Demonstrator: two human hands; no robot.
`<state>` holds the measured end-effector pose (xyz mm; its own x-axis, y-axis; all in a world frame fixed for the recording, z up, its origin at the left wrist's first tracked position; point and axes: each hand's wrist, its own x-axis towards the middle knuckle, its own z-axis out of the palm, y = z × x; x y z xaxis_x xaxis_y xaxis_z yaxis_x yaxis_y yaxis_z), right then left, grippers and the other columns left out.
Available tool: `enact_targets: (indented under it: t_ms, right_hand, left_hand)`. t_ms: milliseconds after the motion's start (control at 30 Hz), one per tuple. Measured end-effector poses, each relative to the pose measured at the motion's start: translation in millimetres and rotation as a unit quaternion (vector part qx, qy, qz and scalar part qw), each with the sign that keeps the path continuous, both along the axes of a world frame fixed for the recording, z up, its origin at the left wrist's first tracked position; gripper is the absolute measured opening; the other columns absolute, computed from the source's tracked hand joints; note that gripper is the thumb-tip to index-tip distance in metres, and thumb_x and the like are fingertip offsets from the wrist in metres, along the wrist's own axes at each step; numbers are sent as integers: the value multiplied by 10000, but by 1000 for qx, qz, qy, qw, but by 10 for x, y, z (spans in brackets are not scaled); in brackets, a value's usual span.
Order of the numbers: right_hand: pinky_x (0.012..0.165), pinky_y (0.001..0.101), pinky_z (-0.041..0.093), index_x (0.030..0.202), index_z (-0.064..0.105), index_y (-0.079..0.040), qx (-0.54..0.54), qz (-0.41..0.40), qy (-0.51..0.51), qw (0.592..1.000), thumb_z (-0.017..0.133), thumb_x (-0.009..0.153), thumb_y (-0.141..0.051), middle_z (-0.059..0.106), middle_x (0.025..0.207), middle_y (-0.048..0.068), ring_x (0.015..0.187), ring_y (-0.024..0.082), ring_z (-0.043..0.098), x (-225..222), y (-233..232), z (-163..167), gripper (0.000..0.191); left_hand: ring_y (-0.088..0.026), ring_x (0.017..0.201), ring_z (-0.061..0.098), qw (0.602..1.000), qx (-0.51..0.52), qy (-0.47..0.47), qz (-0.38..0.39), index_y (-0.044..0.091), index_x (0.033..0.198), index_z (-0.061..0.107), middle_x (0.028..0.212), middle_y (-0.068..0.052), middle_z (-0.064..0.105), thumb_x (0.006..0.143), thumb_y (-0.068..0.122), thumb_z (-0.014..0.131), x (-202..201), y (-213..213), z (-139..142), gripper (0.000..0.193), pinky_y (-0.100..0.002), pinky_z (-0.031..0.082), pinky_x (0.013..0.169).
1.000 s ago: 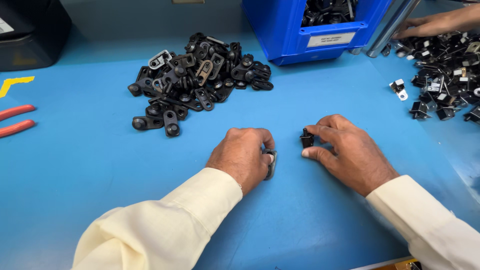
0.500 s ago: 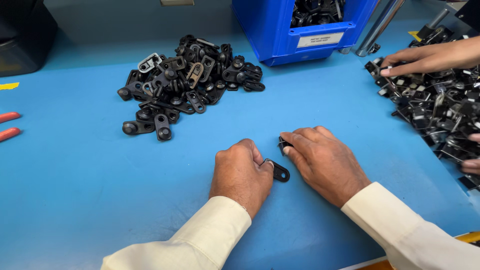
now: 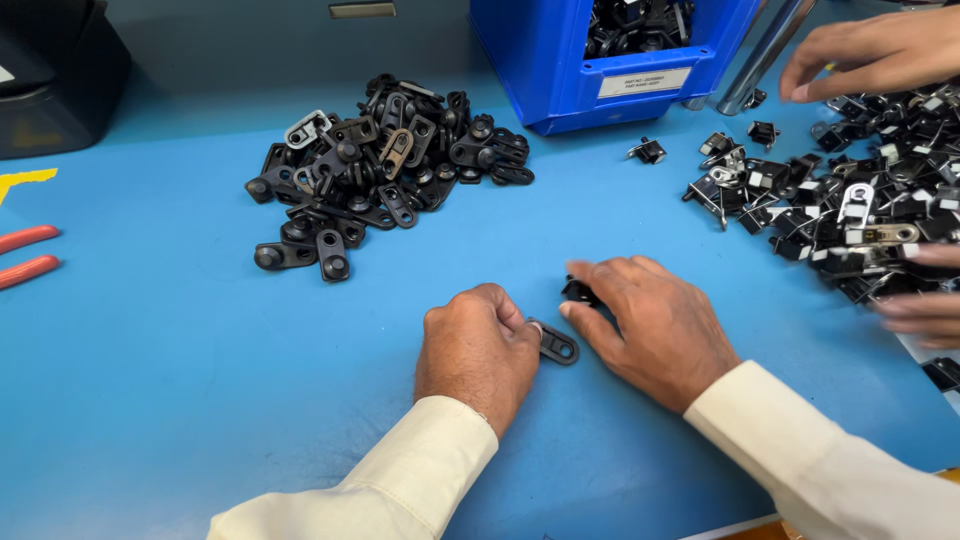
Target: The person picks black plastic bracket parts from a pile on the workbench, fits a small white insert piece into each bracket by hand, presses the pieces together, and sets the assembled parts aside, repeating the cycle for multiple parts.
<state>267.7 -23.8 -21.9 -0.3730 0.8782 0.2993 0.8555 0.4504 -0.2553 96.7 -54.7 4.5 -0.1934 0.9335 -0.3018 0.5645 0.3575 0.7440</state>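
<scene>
- While both cream-sleeved arms lay on the blue desk (image 3: 150,400), the left hand (image 3: 478,350) was curled knuckles-up, gripping a flat black link plate (image 3: 556,345) that stuck out rightward on the desk.
- The right hand (image 3: 650,325) pinched a small black clip (image 3: 577,291) at its fingertips, just beside the plate.
- A pile of black plates (image 3: 385,170) lay beyond; a blue bin (image 3: 560,70) stood behind it.
- Another person's hands (image 3: 880,55) worked over the clips (image 3: 860,210) at right.
</scene>
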Motion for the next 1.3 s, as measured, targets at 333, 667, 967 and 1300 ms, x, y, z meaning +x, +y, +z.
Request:
enact_targets:
  t_ms: [333,667,967,1300]
  right_hand:
    - [843,435,552,1169,661,-5,68,54,47,995,674,940,-196,712,1091,156,1010,332,684,16,105,-220,298]
    - [639,299,556,1140,773,-67,-67,-101,233,965,758,881,-154,778,869,85,697,176,683,-19,-119,21,273]
    - [523,260,577,1126,762,-104,-132,-141,257,947,770,806,-137,809,849,54,566,112,719,-187,-477,-22,321]
    - [511,275,570,1062,762,-101,-91,-121,257,954,803,786,-123,794,833,36,566,131,700,-203,-434,-99,280]
  left_hand:
    - [-162,621,741,999,-25,-36,3,70,803,690,729,-62,748,883,173,745,-30,12,6,142,-325,620,616]
    - [-182,549,729,998,-17,-47,25,41,759,670,654,-106,736,875,110,711,39,37,32,141,-328,616,572]
    - [-245,641,753,1000,-22,-3,4,19,872,723,739,-148,750,901,122,657,93,24,22,126,-381,620,635]
    - [-331,779,766,997,-12,33,-66,-17,989,711,869,-201,752,964,135,587,93,30,-42,197,-425,634,721]
